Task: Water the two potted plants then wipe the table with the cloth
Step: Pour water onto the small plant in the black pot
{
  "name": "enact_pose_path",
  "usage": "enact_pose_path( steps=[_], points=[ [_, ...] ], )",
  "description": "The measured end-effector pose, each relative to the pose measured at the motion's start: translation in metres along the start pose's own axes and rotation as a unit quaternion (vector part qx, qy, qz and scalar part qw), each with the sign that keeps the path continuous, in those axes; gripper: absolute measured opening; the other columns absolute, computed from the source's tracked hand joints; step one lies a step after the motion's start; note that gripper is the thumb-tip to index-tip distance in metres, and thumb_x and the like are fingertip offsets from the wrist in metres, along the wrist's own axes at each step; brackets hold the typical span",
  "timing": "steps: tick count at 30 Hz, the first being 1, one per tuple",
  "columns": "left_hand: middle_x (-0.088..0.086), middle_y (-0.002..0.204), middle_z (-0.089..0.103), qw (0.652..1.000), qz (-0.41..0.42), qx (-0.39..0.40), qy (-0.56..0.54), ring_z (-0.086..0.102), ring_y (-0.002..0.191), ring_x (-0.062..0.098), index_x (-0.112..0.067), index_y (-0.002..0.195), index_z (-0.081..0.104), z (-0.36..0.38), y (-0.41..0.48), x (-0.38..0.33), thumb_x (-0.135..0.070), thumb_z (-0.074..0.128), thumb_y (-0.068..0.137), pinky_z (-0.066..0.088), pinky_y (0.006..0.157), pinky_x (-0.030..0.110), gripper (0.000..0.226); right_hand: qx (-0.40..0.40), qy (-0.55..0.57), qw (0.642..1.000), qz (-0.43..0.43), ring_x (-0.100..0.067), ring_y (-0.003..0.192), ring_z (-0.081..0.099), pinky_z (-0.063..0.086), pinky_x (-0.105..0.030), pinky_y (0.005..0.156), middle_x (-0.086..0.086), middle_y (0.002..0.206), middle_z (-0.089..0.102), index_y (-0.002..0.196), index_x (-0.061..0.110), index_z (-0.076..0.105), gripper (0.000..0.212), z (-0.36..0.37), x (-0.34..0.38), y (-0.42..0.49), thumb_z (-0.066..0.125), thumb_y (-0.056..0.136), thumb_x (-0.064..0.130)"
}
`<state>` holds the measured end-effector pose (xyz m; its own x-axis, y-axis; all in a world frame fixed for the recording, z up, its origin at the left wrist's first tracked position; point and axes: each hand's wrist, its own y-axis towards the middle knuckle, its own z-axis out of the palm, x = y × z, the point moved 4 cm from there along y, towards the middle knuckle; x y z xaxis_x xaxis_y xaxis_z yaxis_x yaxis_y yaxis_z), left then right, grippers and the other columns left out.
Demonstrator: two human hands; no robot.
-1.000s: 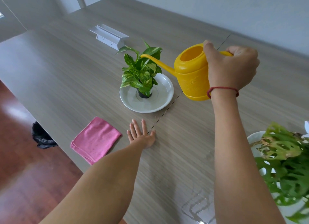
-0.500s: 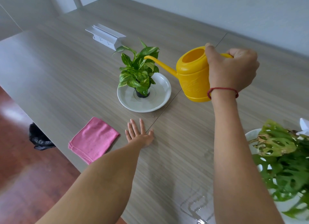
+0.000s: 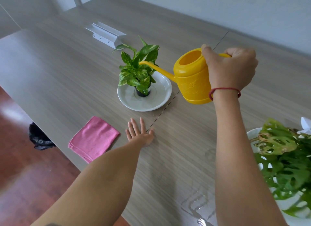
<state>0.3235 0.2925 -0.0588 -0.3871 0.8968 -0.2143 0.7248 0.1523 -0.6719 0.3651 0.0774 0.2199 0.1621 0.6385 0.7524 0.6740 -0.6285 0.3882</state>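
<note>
Head view: grey wood-grain counter (image 3: 67,70), pale wall behind, red-brown floor at left, water puddle (image 3: 200,207) near front edge. Right hand (image 3: 232,69) grips watering can (image 3: 191,81) by handle, held upright above the counter, spout pointing left into small plant (image 3: 138,70) on white plate (image 3: 151,101). Left hand (image 3: 139,133) flat, fingers spread, just right of pink cloth (image 3: 94,138). Second plant (image 3: 289,163) at right edge.

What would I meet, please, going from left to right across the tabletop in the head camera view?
pink cloth → left hand → small potted plant on its white plate → yellow watering can → right hand → large potted plant
</note>
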Motion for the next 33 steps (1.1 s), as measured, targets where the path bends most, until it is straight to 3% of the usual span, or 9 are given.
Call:
enact_pose_path(
  steps=[3,6,13,17,22,25,33],
  points=[
    [0.009,0.148,-0.044,1.000,0.004,0.001,0.000,-0.037,0.139,0.024,-0.030,0.147,-0.027,0.000,-0.001,0.000,-0.062,0.013,0.096,-0.019,0.116,0.042,0.072,-0.002,-0.013,1.000,0.009,-0.021,0.058,0.042,0.029,-0.027,0.055,0.005,0.049,0.029,0.047,0.012,0.039,0.055,-0.003,-0.003,0.002,0.068,0.067,0.055],
    [0.009,0.147,-0.044,1.000,0.008,0.002,0.002,-0.037,0.139,0.024,-0.030,0.146,-0.028,-0.001,-0.002,-0.001,-0.062,0.012,0.096,-0.019,0.116,0.042,0.072,-0.014,-0.017,1.000,0.022,-0.015,0.046,0.035,0.024,-0.024,0.047,0.005,0.047,0.028,0.045,0.014,0.034,0.058,-0.007,-0.007,0.004,0.067,0.066,0.055],
    [0.009,0.147,-0.045,1.000,0.008,0.003,0.003,-0.038,0.138,0.024,-0.030,0.147,-0.028,-0.001,-0.001,0.000,-0.063,0.012,0.096,-0.019,0.115,0.042,0.073,-0.011,-0.018,1.000,0.023,-0.016,0.048,0.038,0.033,-0.027,0.057,0.006,0.049,0.032,0.047,0.013,0.040,0.053,-0.007,-0.009,0.002,0.068,0.068,0.054],
    [0.009,0.148,-0.044,1.000,0.005,0.003,0.003,-0.037,0.139,0.024,-0.030,0.147,-0.028,-0.001,-0.001,-0.001,-0.063,0.012,0.095,-0.019,0.116,0.042,0.073,-0.003,-0.001,1.000,0.023,-0.021,0.063,0.047,0.038,-0.031,0.059,0.007,0.052,0.034,0.056,0.011,0.055,0.047,-0.007,-0.009,0.001,0.069,0.068,0.054],
    [0.009,0.148,-0.043,1.000,0.003,0.000,0.001,-0.037,0.139,0.024,-0.030,0.147,-0.027,-0.001,-0.001,-0.001,-0.063,0.012,0.095,-0.019,0.116,0.042,0.073,-0.007,-0.006,0.999,0.030,-0.023,0.063,0.044,0.034,-0.030,0.059,-0.002,0.062,0.044,0.044,0.017,0.033,0.057,-0.007,-0.013,0.002,0.069,0.065,0.056],
    [0.009,0.148,-0.043,1.000,0.002,-0.001,0.001,-0.036,0.139,0.024,-0.030,0.147,-0.027,-0.001,-0.001,-0.001,-0.063,0.012,0.095,-0.019,0.116,0.042,0.073,-0.009,-0.004,0.999,0.035,-0.024,0.062,0.044,0.033,-0.029,0.059,-0.004,0.064,0.047,0.043,0.018,0.033,0.056,-0.010,-0.015,0.001,0.068,0.065,0.055],
    [0.009,0.149,-0.042,1.000,0.004,-0.003,-0.003,-0.036,0.139,0.024,-0.030,0.148,-0.025,-0.001,-0.001,-0.001,-0.061,0.014,0.096,-0.019,0.116,0.042,0.072,-0.013,-0.014,0.999,0.049,-0.018,0.049,0.033,0.028,-0.027,0.057,0.003,0.048,0.027,0.044,0.013,0.029,0.062,-0.011,-0.009,0.000,0.068,0.068,0.054]
  ],
)
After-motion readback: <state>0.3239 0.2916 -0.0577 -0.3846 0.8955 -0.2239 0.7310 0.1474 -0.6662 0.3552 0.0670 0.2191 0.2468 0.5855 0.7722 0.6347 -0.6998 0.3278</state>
